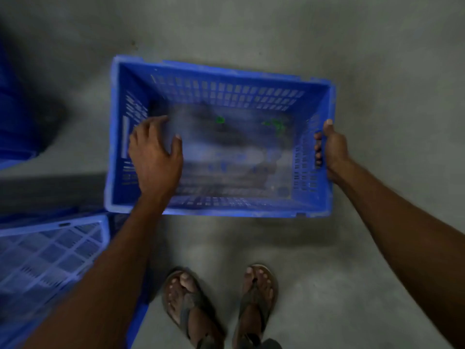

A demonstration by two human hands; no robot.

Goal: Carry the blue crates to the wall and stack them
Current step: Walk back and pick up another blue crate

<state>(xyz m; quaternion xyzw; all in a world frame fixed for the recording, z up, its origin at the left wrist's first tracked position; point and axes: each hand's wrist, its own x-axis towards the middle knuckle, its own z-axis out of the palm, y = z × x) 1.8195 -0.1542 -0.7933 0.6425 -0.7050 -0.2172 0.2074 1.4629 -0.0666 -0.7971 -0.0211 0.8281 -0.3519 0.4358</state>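
Note:
A blue slotted plastic crate (221,71) hangs open side up in front of me, above the grey floor. My right hand (329,149) grips its right wall, fingers through the handle slot and thumb over the rim. My left hand (153,149) is inside the crate near its left wall, fingers spread and holding nothing. Whether it touches the wall is blurred. Small green scraps (275,124) lie on the crate's bottom.
Another blue crate (50,250) with a lattice face stands at the lower left beside my left arm. More blue plastic (12,102) shows at the left edge. My feet in sandals (219,301) stand on grey concrete floor (377,248).

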